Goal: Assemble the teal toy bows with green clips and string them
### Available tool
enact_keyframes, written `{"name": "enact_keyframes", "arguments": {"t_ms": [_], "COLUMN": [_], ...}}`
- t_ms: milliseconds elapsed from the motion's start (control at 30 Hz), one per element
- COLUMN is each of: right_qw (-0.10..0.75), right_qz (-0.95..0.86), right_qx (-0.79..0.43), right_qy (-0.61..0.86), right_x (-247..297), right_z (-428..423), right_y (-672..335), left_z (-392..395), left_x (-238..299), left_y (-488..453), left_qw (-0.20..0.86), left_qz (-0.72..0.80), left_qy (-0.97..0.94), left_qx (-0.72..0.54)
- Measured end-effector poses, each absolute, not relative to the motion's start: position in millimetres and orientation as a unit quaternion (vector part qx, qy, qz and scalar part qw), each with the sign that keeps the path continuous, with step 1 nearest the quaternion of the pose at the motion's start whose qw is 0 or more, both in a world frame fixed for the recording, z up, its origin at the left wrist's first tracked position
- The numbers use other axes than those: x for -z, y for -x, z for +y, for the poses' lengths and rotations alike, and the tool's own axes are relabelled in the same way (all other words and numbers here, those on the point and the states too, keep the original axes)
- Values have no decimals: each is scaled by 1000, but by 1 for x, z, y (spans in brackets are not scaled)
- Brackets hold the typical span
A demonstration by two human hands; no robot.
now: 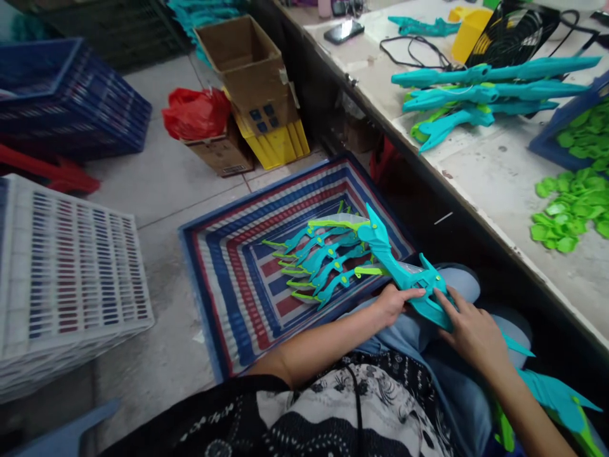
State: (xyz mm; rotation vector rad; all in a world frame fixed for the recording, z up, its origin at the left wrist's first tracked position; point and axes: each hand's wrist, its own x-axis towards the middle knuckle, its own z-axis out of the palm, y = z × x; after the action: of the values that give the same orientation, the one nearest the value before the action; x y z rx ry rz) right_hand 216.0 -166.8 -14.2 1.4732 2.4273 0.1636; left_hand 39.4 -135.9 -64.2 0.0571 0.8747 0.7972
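A teal plastic toy piece (402,273) with a lime green part lies across my lap, its pointed end reaching over the striped bag. My left hand (392,303) grips its underside with curled fingers. My right hand (471,330) holds its near end, fingers wrapped on the teal plastic. Several finished teal and green pieces (316,257) lie in the striped bag (228,266) on the floor. More teal pieces (554,397) rest by my right thigh.
A workbench (495,171) on the right carries long teal parts (480,95), small green pieces (568,212), a blue tray (561,120), a black fan and a phone (343,31). On the floor stand a white crate (66,279), blue crates (71,95), cardboard boxes (247,63) and a red bag (196,113).
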Motion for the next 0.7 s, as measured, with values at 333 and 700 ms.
{"name": "enact_keyframes", "arguments": {"t_ms": [333, 700], "right_qw": [131, 209], "right_qz": [857, 724], "right_qx": [-25, 177], "right_qy": [-499, -634], "right_x": [7, -7], "right_z": [-168, -172], "right_y": [-262, -270], "left_z": [-136, -188], "left_x": [62, 63], "left_y": [-39, -106], "left_qw": [827, 911], "left_qz": [401, 334], "left_qy": [-66, -101], "left_qx": [-388, -218]}}
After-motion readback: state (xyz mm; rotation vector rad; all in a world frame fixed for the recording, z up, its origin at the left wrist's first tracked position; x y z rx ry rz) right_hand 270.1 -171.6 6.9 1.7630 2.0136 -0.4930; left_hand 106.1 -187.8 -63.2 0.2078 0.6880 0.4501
